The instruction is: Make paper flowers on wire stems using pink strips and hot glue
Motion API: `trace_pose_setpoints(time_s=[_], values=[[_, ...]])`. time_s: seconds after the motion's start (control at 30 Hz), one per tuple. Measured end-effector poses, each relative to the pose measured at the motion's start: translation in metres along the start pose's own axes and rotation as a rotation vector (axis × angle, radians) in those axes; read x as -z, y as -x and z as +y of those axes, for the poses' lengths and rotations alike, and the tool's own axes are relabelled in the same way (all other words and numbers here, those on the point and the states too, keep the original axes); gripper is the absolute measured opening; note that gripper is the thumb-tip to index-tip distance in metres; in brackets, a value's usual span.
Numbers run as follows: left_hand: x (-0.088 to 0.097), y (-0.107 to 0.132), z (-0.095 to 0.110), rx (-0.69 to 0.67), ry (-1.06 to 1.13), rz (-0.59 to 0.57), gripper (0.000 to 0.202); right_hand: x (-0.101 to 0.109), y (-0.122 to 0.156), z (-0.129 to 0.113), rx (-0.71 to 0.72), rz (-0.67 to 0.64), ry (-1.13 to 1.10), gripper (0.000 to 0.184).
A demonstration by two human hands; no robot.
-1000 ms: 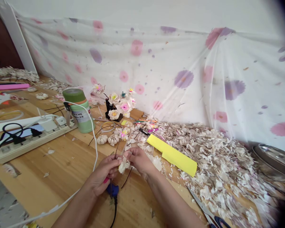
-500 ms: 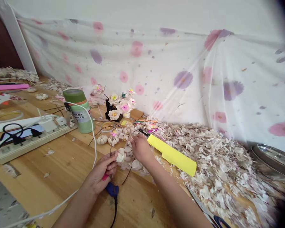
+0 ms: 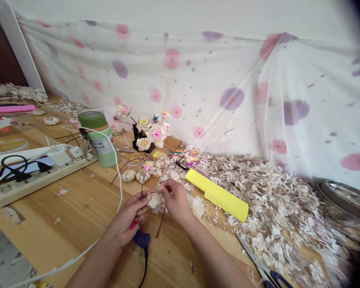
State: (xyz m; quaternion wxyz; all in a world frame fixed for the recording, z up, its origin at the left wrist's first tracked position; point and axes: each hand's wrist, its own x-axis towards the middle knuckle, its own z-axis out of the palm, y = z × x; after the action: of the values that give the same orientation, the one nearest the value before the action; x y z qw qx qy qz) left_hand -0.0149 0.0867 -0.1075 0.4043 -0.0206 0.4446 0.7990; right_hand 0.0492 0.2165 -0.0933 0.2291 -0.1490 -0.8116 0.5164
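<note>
My left hand (image 3: 129, 218) grips a dark wire stem (image 3: 142, 188) topped by a small pink paper flower (image 3: 147, 165). A white paper petal cluster (image 3: 155, 201) sits on the stem between my hands, and my right hand (image 3: 175, 200) pinches at it from the right. A lower stretch of dark wire (image 3: 161, 226) hangs below. Under my left hand lies a blue tool (image 3: 142, 239) with a black cord (image 3: 144, 268). Its front end is hidden, and a small pink object (image 3: 133, 225) shows by my left fingers.
The wooden table (image 3: 57, 208) holds a green tumbler (image 3: 97, 138), power strip (image 3: 39, 176), white cable (image 3: 118, 176), paper-flower bunch (image 3: 150, 134), yellow paper strip (image 3: 219, 199), paper scrap heap (image 3: 273, 208), scissors (image 3: 255, 260) and steel bowl (image 3: 345, 200).
My right hand has come down and left, closing on the white petals at the stem. The pink flower stands slightly more to the right, and my hands are nearer each other.
</note>
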Motion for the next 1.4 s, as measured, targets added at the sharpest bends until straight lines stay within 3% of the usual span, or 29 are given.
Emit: trace_pose_setpoints(time_s=[0.27, 0.47, 0.57, 0.8, 1.2, 1.4], values=[[0.001, 0.001, 0.002, -0.018, 0.041, 0.007, 0.018, 0.004, 0.003, 0.004, -0.043, -0.015, -0.076, 0.018], [-0.002, 0.004, 0.001, -0.081, -0.036, 0.006, 0.035, 0.013, 0.011, -0.013, 0.01, -0.148, -0.072, 0.012], [-0.003, 0.005, 0.001, -0.117, -0.09, 0.003, 0.043, 0.015, 0.014, -0.017, 0.026, -0.177, -0.002, 0.021], [-0.006, 0.004, 0.002, -0.141, -0.169, 0.004, 0.044, 0.013, 0.012, -0.007, 0.015, -0.211, 0.005, 0.017], [-0.008, 0.008, 0.001, -0.153, -0.235, -0.011, 0.046, 0.005, 0.011, -0.001, -0.003, -0.102, 0.05, 0.004], [-0.004, 0.005, 0.0, -0.136, -0.224, 0.031, 0.047, 0.008, 0.004, 0.005, -0.032, 0.048, 0.104, 0.014]])
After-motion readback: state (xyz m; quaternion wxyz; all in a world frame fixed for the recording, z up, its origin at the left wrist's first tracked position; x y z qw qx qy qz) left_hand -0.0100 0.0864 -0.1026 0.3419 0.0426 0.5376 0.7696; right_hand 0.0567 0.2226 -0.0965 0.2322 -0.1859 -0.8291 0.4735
